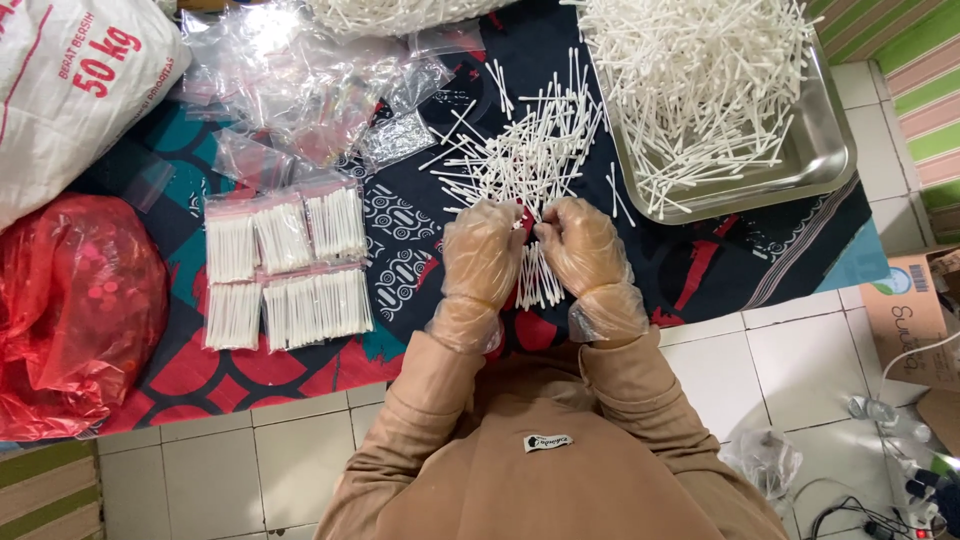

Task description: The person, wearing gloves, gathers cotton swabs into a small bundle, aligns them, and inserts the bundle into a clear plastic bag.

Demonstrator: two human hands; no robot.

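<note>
Both hands gloved in thin clear plastic, working over a patterned cloth (420, 270) spread on the tiled floor (760, 350).

Left hand (482, 250): fingers curled, grip pressed together around the top of a small bundle of white cotton swabs (540, 278). Right hand (583, 245): same, curled and pinching the bundle from the right side. Bundle hangs between the two hands, ends pointing near, toward the person.

Source stock: loose swab pile (525, 150) on the cloth just far of the hands; a bigger heap in the steel tray (825, 150), far right.

Finished stock: filled clear packets (285, 265) in two rows, left of the hands, well apart from them. Empty clear bags (290, 90) heaped far left. White sack (70, 90) and red plastic bag (75, 310) at the left edge. Cardboard box (915, 315) at the right edge.

Step in hand, my read: evening up a counted bunch of swabs, tips aligned, before bagging. No bag at the hands right now.

Next move calls for: one hand keeps the bunch squeezed so it doesn't fan out, the other is freed to reach far left for an empty bag. Swabs are light and slippery under glove film, so a loose squeeze likely sheds a few. Can't tell the count in the bunch.
</note>
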